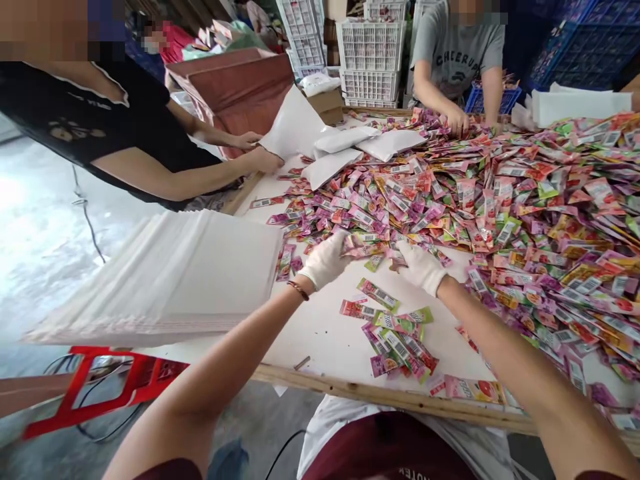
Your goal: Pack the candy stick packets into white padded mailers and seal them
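Note:
Both my hands wear white gloves. My left hand [325, 260] is closed on a bunch of small colourful sachets [364, 248] at the near edge of a big sachet pile [525, 200]. My right hand [421, 267] curls over the same bunch from the right, fingers bent onto it. A small heap of sachets [400, 340] lies on the white table [320, 327] just in front of my hands.
A tall stack of white mailer bags [165, 273] lies at the left. Two other people work across the table, one handling white bags [340, 150], one reaching into the pile. White crates [370, 60] and blue crates [575, 47] stand behind. A red stool [100, 387] sits lower left.

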Demonstrator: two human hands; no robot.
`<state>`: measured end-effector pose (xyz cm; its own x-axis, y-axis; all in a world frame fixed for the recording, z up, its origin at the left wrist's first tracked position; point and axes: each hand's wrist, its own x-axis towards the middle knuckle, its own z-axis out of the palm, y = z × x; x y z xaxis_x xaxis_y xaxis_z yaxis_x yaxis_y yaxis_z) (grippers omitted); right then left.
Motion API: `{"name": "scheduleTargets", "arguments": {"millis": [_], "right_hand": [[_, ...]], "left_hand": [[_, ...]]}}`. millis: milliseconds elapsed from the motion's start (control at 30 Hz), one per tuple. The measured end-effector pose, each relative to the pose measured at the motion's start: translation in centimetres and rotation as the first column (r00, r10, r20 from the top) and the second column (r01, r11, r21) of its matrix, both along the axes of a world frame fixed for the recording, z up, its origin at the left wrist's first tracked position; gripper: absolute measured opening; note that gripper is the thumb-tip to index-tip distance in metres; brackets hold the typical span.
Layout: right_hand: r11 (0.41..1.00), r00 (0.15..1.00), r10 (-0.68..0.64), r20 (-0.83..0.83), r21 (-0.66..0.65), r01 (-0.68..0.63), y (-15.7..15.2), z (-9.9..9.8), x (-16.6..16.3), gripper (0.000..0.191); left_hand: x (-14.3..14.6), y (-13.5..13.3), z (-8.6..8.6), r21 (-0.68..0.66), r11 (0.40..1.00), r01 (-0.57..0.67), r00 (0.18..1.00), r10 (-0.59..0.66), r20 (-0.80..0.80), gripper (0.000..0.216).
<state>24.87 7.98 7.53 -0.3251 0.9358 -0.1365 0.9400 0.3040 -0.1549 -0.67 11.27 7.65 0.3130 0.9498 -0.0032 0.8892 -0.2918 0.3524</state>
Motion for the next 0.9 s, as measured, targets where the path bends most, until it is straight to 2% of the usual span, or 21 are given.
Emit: {"name": "scheduleTargets", "arguments": {"millis": [100,167,300,433,500,600,667,733,833,900], "right_hand": [[0.995,0.994,0.095,0.045,-0.032,-0.094,2.1,0.1,-4.4,0.03],[0.992,0.989,0.115,0.091,-0.056,-0.11,3.4,0.0,-7.0,0.032],[0.994,0.983,0.075,0.169,-0.089,-0.06,4.9,-0.6,-9.5,0.037],[0.99,0.974,0.069,0.216,-0.135,-0.041,4.7,-0.8,-8.7,0.036],[0.989,0.972,0.091,0.218,-0.135,-0.063,4.1,-0.3,-8.0,0.033],[0.991,0.978,0.133,0.163,-0.047,-0.127,3.3,1.1,-8.1,0.03],[0.989,0.987,0.144,0.074,-0.003,-0.145,3.1,1.9,-9.4,0.029],[0.995,0.995,0.094,-0.026,-0.041,-0.095,3.3,2.2,-11.6,0.03],[0.992,0.99,-0.021,-0.14,-0.122,0.003,4.1,1.3,-15.4,0.037],[0.988,0.989,-0.061,-0.137,-0.146,0.041,4.7,0.2,-17.2,0.046]], "left_hand": [[-3.5,1.7,0.1,-0.007,0.975,-0.223,0.971,0.222,-0.091,0.03],[-4.5,2.2,-0.5,-0.057,0.944,-0.326,0.939,0.317,-0.136,0.03],[-4.2,1.5,-2.4,-0.19,0.913,-0.36,0.928,0.331,-0.169,0.032],[-4.3,-0.8,-3.0,-0.204,0.946,-0.252,0.967,0.239,-0.087,0.025],[-5.4,-1.9,-2.3,-0.13,0.977,-0.167,0.986,0.162,-0.05,0.024],[-8.2,-2.7,-0.7,-0.062,0.993,-0.105,0.991,0.099,-0.094,0.026],[-10.0,-2.7,0.1,-0.08,0.995,-0.062,0.987,0.049,-0.154,0.027],[-11.2,-2.4,0.3,-0.103,0.994,0.033,0.979,-0.053,-0.196,0.028],[-12.0,-1.9,-0.5,-0.14,0.975,0.17,0.943,-0.202,-0.264,0.036],[-11.9,-1.8,-1.3,-0.168,0.964,0.209,0.905,-0.255,-0.34,0.045]]}}
